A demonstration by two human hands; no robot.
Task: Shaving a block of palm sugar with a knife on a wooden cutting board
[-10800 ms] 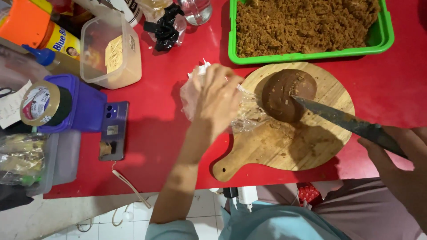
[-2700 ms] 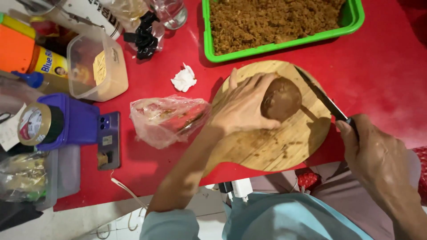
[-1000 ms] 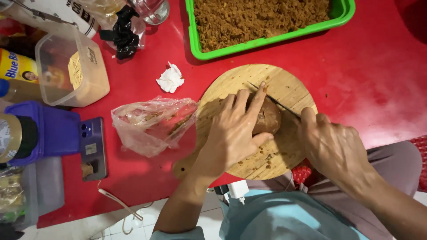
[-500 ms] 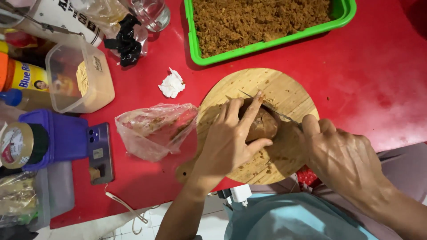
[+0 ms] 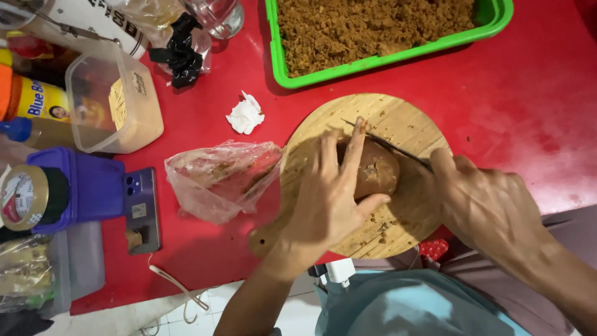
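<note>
A round brown block of palm sugar (image 5: pixel 378 173) lies on a round wooden cutting board (image 5: pixel 398 121) on the red table. My left hand (image 5: pixel 329 193) lies over the block's left side, fingers spread, pressing it down. My right hand (image 5: pixel 488 208) grips the handle of a knife (image 5: pixel 388 145). Its thin blade crosses the top of the block from the right. Brown crumbs lie on the board near my left thumb.
A green tray (image 5: pixel 497 22) heaped with brown shavings stands at the back. A crumpled clear plastic bag (image 5: pixel 221 177) lies left of the board, with a wad of white paper (image 5: pixel 245 115) behind it. A clear plastic box (image 5: pixel 115 99), a blue container (image 5: pixel 93 186), jars and a tape roll (image 5: pixel 25 196) crowd the left edge.
The knife blade has gone from beside the block to across its top. My right hand came in close to the block, and my left hand shifted to press on it with spread fingers.
</note>
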